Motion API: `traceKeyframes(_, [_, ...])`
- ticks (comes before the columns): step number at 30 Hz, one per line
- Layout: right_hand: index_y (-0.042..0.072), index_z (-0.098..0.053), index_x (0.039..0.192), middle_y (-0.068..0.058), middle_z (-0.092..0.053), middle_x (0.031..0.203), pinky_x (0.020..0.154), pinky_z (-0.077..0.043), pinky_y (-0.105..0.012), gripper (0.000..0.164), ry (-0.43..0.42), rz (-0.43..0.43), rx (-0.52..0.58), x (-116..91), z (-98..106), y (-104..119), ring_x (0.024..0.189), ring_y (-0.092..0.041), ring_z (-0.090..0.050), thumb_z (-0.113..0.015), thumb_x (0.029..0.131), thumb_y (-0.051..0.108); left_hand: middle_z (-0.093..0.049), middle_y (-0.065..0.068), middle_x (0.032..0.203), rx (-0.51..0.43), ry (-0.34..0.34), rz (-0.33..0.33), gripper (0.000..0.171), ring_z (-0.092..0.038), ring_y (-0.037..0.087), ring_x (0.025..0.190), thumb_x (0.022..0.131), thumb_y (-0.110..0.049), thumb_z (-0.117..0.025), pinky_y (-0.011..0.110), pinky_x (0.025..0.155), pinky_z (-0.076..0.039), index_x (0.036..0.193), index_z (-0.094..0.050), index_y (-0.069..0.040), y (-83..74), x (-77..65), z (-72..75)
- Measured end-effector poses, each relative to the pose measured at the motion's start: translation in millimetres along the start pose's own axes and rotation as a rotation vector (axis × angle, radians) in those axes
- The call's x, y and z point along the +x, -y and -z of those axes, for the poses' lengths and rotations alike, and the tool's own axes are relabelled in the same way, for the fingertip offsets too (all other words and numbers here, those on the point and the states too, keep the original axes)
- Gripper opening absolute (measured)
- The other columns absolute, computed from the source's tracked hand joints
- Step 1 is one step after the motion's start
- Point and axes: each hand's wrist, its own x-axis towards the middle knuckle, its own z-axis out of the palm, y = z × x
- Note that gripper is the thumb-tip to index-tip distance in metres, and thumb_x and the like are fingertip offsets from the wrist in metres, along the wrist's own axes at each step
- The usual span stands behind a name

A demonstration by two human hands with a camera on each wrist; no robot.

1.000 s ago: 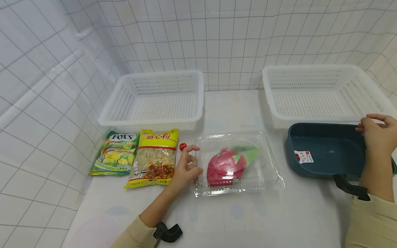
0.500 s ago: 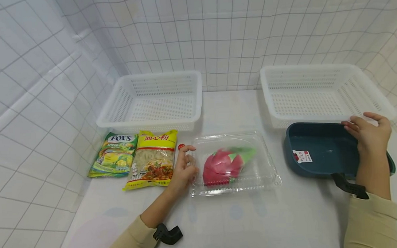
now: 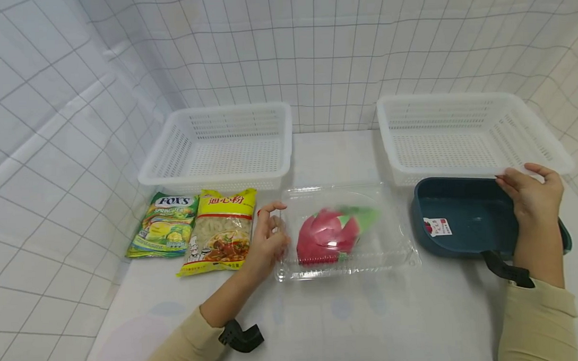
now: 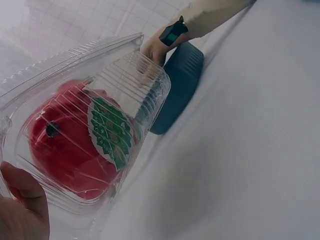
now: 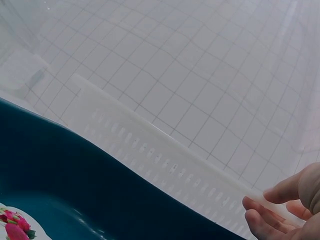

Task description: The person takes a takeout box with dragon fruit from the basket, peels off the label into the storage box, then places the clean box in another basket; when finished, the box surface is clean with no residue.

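My left hand (image 3: pixel 267 245) grips the left edge of a clear plastic clamshell box (image 3: pixel 392 251), thumb near the front and index finger extended toward the back. Inside lies a pink dragon fruit (image 3: pixel 321 235) with green leaf tips. The left wrist view shows a green label (image 4: pixel 110 131) on the fruit side of the box, with the left thumb (image 4: pixel 25 190) at its edge. My right hand (image 3: pixel 535 198) hovers over the right part of a dark teal basin (image 3: pixel 472 216), fingers loosely bent by its back rim. Nothing shows between those fingers (image 5: pixel 265 220).
White mesh baskets stand behind, one left (image 3: pixel 217 177) and one right (image 3: pixel 475 171). A green Fox's candy bag (image 3: pixel 163 227) and a yellow noodle packet (image 3: pixel 221 230) lie left of the hand. A small red item (image 3: pixel 259 212) is mostly hidden by the left fingers.
My right hand has shifted left over the basin, its fingers spreading somewhat. The box has tilted slightly, its front right corner moving up and right, with my left hand still on its edge.
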Motion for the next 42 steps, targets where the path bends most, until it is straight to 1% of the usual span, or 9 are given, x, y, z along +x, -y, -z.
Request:
traceKeyframes(9, [0.011,-0.039,0.110,-0.009,-0.058,0.090,0.056,-0.057,-0.028,0.056,-0.002,-0.014,0.009,-17.1,-11.5,7.4,0.063,-0.020,-0.069,-0.073,0.076,-0.018,-0.038,0.005,0.083,0.007,0.018,0.021,0.051,-0.038,0.011,0.051,0.079,0.003,-0.044,0.016,0.044,-0.033,0.127,-0.037,-0.014,-32.0,8.9,-12.5])
traceKeyframes(14, [0.013,-0.038,0.110,-0.006,-0.056,0.097,0.056,-0.057,-0.026,0.055,-0.008,-0.030,-0.006,-29.7,-19.1,12.8,0.062,-0.017,-0.068,-0.071,0.077,-0.017,-0.040,0.006,0.081,0.016,0.026,0.016,0.053,-0.038,0.012,0.055,0.079,0.000,-0.048,0.017,0.046,-0.035,0.129,-0.036,-0.014,-49.6,18.2,-20.2])
traceKeyframes(17, [0.012,-0.038,0.109,-0.007,-0.056,0.095,0.055,-0.057,-0.026,0.055,-0.007,-0.027,0.010,-30.4,-18.5,13.0,0.061,-0.018,-0.068,-0.071,0.077,-0.018,-0.042,0.004,0.079,0.000,0.037,0.016,0.052,-0.039,0.013,0.059,0.080,-0.001,-0.049,0.017,0.047,-0.036,0.129,-0.037,-0.016,-59.4,25.4,-24.0])
traceKeyframes(22, [0.012,-0.038,0.109,-0.008,-0.058,0.096,0.053,-0.057,-0.028,0.057,-0.005,-0.021,0.035,-18.7,-11.6,8.0,0.062,-0.020,-0.069,-0.071,0.076,-0.020,-0.043,0.006,0.080,-0.013,0.065,-0.007,0.049,-0.039,0.014,0.060,0.082,-0.002,-0.048,0.018,0.047,-0.035,0.127,-0.038,-0.017,-74.5,38.5,-31.6])
traceKeyframes(27, [0.013,-0.039,0.112,-0.009,-0.061,0.101,0.058,-0.058,-0.029,0.062,0.035,0.037,-0.010,17.7,12.3,-9.0,0.070,-0.021,-0.071,-0.077,0.072,-0.016,-0.042,0.006,0.075,-0.023,0.085,-0.038,0.047,-0.035,0.013,0.053,0.082,-0.003,-0.048,0.018,0.045,-0.032,0.126,-0.040,-0.019,-83.7,50.9,-39.0])
traceKeyframes(30, [0.013,-0.039,0.113,-0.010,-0.062,0.101,0.060,-0.058,-0.030,0.064,0.052,0.048,-0.009,26.0,19.1,-13.4,0.071,-0.022,-0.071,-0.079,0.071,-0.015,-0.042,0.006,0.073,-0.019,0.100,-0.058,0.046,-0.034,0.013,0.052,0.082,-0.004,-0.048,0.018,0.045,-0.031,0.126,-0.040,-0.018,-87.2,59.9,-43.8])
traceKeyframes(32, [0.013,-0.040,0.112,-0.011,-0.064,0.098,0.057,-0.058,-0.030,0.061,0.033,0.041,0.008,18.5,13.8,-10.6,0.069,-0.022,-0.071,-0.077,0.072,-0.016,-0.044,0.006,0.073,-0.018,0.107,-0.067,0.045,-0.033,0.013,0.050,0.082,-0.004,-0.047,0.018,0.044,-0.030,0.125,-0.041,-0.017,-89.0,66.6,-47.5])
traceKeyframes(36, [0.011,-0.038,0.109,-0.011,-0.062,0.090,0.053,-0.057,-0.029,0.056,0.000,-0.001,0.049,-8.8,-5.6,2.2,0.062,-0.022,-0.069,-0.069,0.076,-0.021,-0.047,0.005,0.073,-0.023,0.111,-0.075,0.043,-0.032,0.011,0.048,0.081,-0.006,-0.046,0.017,0.044,-0.028,0.122,-0.042,-0.017,-91.1,80.5,-55.6])
traceKeyframes(42, [0.010,-0.037,0.110,-0.009,-0.058,0.090,0.055,-0.057,-0.027,0.052,0.023,-0.018,0.042,-31.4,-19.3,14.2,0.061,-0.019,-0.069,-0.067,0.079,-0.020,-0.048,0.006,0.076,-0.062,0.118,-0.077,0.043,-0.033,0.011,0.049,0.081,-0.006,-0.046,0.017,0.044,-0.029,0.122,-0.043,-0.019,-85.9,100.6,-68.7])
